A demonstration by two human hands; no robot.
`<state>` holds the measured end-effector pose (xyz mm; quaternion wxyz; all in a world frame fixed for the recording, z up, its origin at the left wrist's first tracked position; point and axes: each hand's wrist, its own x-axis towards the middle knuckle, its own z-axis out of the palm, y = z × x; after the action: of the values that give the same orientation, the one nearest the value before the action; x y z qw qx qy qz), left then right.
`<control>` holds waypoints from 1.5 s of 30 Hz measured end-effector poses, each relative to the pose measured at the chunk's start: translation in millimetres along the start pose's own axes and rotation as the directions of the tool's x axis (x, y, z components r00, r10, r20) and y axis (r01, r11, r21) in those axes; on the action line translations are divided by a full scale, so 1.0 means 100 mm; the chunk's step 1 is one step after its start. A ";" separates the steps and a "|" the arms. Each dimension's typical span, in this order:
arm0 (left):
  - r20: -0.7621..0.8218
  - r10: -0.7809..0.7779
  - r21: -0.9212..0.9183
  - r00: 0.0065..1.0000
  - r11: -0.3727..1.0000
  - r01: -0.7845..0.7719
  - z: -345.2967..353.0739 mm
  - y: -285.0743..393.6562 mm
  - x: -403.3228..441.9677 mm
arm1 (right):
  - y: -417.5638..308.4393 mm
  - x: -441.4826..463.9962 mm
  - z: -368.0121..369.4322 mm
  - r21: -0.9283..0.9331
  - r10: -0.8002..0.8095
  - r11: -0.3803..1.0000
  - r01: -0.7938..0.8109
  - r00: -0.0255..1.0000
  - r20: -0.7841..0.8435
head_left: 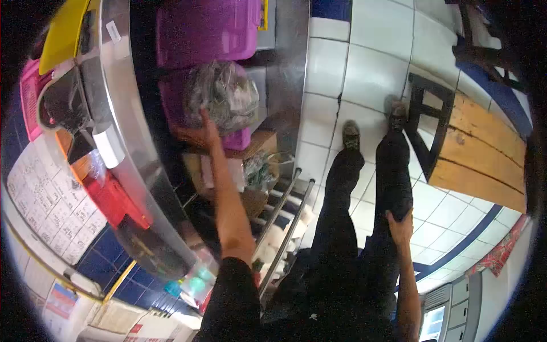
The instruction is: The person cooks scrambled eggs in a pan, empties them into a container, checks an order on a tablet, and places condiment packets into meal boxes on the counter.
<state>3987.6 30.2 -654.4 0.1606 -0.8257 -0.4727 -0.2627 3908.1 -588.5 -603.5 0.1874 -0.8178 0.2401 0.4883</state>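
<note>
My left hand [200,134] reaches into a low shelf, at the near edge of a purple bin [242,139]. Its thumb stands apart from the fingers, which are slightly blurred. Beside the thumb, a bulky clear plastic bag [222,97] sits on the bin; what is inside cannot be made out. My right hand [400,225] rests on my knee in dark trousers, thumb and fingers apart, holding nothing. Below my left hand stands a cardboard box [256,202] with a smaller plastic bag [262,171] on it.
Another purple bin [208,31] lies beyond the bag. A metal counter edge [137,131] runs along the left, with a red item [117,196] on it. Metal rails [279,222] stand near my legs. A wooden-topped stool [478,148] is on the tiled floor [325,85] at right.
</note>
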 end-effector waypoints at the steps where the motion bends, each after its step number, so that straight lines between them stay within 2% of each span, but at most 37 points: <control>1: 0.004 -0.024 -0.013 1.000 1.000 0.024 0.22 -0.04 0.03 | 0.05 0.02 0.02 -0.014 -0.009 1.000 0.009 1.000 -0.016; 2: 0.326 -0.089 -0.131 0.941 0.982 0.139 0.38 -0.07 0.01 | 0.09 0.05 0.03 -0.053 0.029 0.998 -0.028 1.000 0.000; 3: 0.622 -0.092 -0.205 0.778 0.939 0.275 0.46 -0.05 -0.07 | 0.05 0.03 -0.01 -0.034 0.020 0.999 -0.021 1.000 -0.014; 4: 0.635 -0.101 -0.203 0.766 0.935 0.291 0.53 -0.01 -0.18 | 0.03 0.03 -0.05 -0.022 -0.004 1.000 0.004 1.000 -0.011; 6: 0.683 -0.401 -0.039 0.611 0.815 0.579 0.34 0.20 -0.31 | -0.02 -0.01 -0.12 -0.027 -0.029 0.999 0.028 1.000 -0.004; 8: 0.583 -0.021 -0.501 0.812 0.778 0.380 -0.35 0.38 -0.41 | -0.12 -0.04 -0.19 -0.089 0.002 0.996 0.001 1.000 0.030; 9: 0.566 -0.025 -0.523 0.824 0.762 0.382 -0.67 0.48 -0.49 | 0.04 0.01 -0.10 -0.124 -0.089 0.989 0.084 0.995 -0.037; 11: 0.542 -0.047 -0.313 0.839 0.915 0.253 -1.34 0.70 -0.62 | 0.02 -0.08 -0.14 -0.144 -0.221 0.968 0.204 0.968 -0.119; 12: 0.727 -0.135 -0.298 0.673 0.822 0.486 -1.90 0.95 -0.52 | -0.16 -0.22 -0.33 -0.116 -0.287 0.954 0.275 0.953 -0.100; 13: 0.709 -0.135 -0.307 0.693 0.825 0.475 -2.18 1.02 -0.56 | -0.39 -0.39 -0.52 -0.092 -0.360 0.931 0.353 0.929 -0.084; 14: 0.798 -0.153 -0.279 0.583 0.764 0.582 -2.70 1.23 -0.41 | -0.56 -0.53 -0.66 0.015 -0.536 0.838 0.546 0.827 -0.166; 15: 0.784 -0.163 -0.324 0.599 0.715 0.619 -2.87 1.21 -0.59 | -0.89 -0.77 -0.92 0.138 -0.622 0.748 0.649 0.758 -0.194; 16: 0.770 -0.174 -0.370 0.614 0.663 0.651 -3.05 1.19 -0.77 | -1.26 -1.07 -1.22 0.149 -0.711 0.658 0.738 0.674 -0.200; 17: 0.719 -0.140 -0.241 0.681 0.868 0.433 -3.25 1.21 -0.93 | -1.58 -1.37 -1.51 0.155 -0.797 0.552 0.819 0.573 -0.191; 19: 0.862 -0.263 -0.192 0.433 0.621 0.760 -4.13 1.59 -0.77 | -1.96 -1.88 -1.88 -0.098 -0.910 0.411 0.906 0.402 -0.098; 20: 0.795 -0.158 -0.411 0.586 0.570 0.712 -4.61 1.80 -0.55 | -2.08 -2.15 -2.09 -0.091 -0.904 0.427 0.900 0.425 -0.036; 21: 0.916 -0.192 -0.226 0.353 0.480 0.848 -4.76 1.80 -0.55 | -2.21 -2.43 -2.33 -0.170 -0.908 0.404 0.899 0.417 0.047; 22: 0.821 -0.191 -0.423 0.538 0.429 0.798 -5.19 1.94 -0.29 | -2.21 -2.56 -2.49 -0.291 -0.943 0.300 0.909 0.329 0.055; 23: 0.879 -0.147 -0.379 0.454 0.365 0.850 -5.30 1.92 -0.29 | -2.33 -2.69 -2.64 -0.325 -0.964 0.218 0.920 0.254 0.072; 25: 0.888 -0.058 -0.452 0.456 0.075 0.889 -5.55 1.93 -0.04 | -2.53 -2.98 -2.79 -0.397 -0.960 0.191 0.898 0.254 0.114; 26: 0.833 -0.039 -0.550 0.552 0.058 0.833 -5.67 1.85 0.12 | -2.67 -3.08 -2.81 -0.423 -0.968 0.139 0.895 0.213 0.133; 27: 0.765 -0.023 -0.642 0.643 0.045 0.766 -5.76 1.79 0.28 | -2.83 -3.16 -2.81 -0.298 -0.969 0.191 0.935 0.228 0.096; 28: 0.730 -0.161 -0.678 0.664 -0.050 0.733 -5.87 1.78 0.39 | -2.98 -3.23 -2.79 -0.155 -0.967 0.237 0.959 0.249 0.062; 29: 0.759 -0.149 -0.639 0.634 0.018 0.769 -6.11 1.64 0.69 | -3.15 -3.29 -2.73 -0.173 -0.974 0.198 0.965 0.214 0.075; 31: 0.715 -0.272 -0.699 0.644 -0.252 0.670 -6.09 1.42 0.88 | -3.45 -3.43 -2.55 -0.018 -0.998 -0.013 1.000 -0.011 0.070; 33: 0.580 -0.332 -0.796 0.744 -0.037 0.604 -6.10 1.10 1.10 | -3.82 -3.67 -2.33 -0.030 -0.990 -0.095 0.995 -0.092 0.103; 34: 0.627 -0.313 -0.772 0.713 -0.126 0.624 -6.11 0.96 1.23 | -4.01 -3.73 -2.17 0.087 -0.984 -0.065 0.994 -0.078 0.161; 35: 0.625 -0.322 -0.773 0.711 -0.135 0.619 -6.16 0.86 1.38 | -4.11 -3.71 -2.00 0.200 -0.974 -0.019 0.980 -0.063 0.217; 37: 0.497 -0.311 -0.866 0.810 -0.123 0.485 -6.30 0.75 1.72 | -4.50 -3.29 -1.59 0.314 -0.926 0.114 0.942 -0.014 0.377; 38: 0.488 -0.316 -0.871 0.813 -0.129 0.473 -6.23 0.64 1.76 | -4.64 -3.41 -1.50 0.172 -0.904 0.084 0.982 0.002 0.427; 39: 0.473 -0.243 -0.859 0.847 0.088 0.505 -6.08 0.48 1.77 | -4.71 -3.52 -1.40 0.175 -0.904 0.073 0.982 -0.009 0.427; 40: 0.471 -0.171 -0.808 0.865 0.309 0.501 -5.91 0.28 1.76 | -4.74 -3.68 -1.31 0.107 -0.926 -0.102 0.989 -0.134 0.353; 41: 0.465 -0.182 -0.807 0.867 0.316 0.499 -5.66 0.09 1.70 | -4.77 -3.88 -1.22 0.027 -0.921 -0.268 0.963 -0.264 0.287; 42: 0.465 -0.187 -0.720 0.865 0.489 0.492 -5.38 -0.09 1.60 | -4.77 -4.16 -1.18 0.131 -0.883 -0.336 0.933 -0.361 0.302; 43: 0.467 -0.191 -0.609 0.863 0.639 0.471 -5.33 -0.20 1.62 | -4.77 -4.29 -1.04 0.131 -0.879 -0.340 0.931 -0.364 0.307; 44: 0.511 -0.189 -0.636 0.838 0.573 0.517 -5.29 -0.29 1.65 | -4.75 -4.41 -0.91 0.149 -0.829 -0.403 0.903 -0.429 0.358; 45: 0.514 -0.189 -0.637 0.836 0.568 0.521 -5.29 -0.32 1.68 | -4.74 -4.48 -0.82 0.172 -0.774 -0.459 0.872 -0.487 0.405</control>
<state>3880.5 -108.4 -126.1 -0.3534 -0.7344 -0.5002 -0.2926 4056.3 -152.5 -134.5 0.4356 -0.5388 -0.6724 0.2603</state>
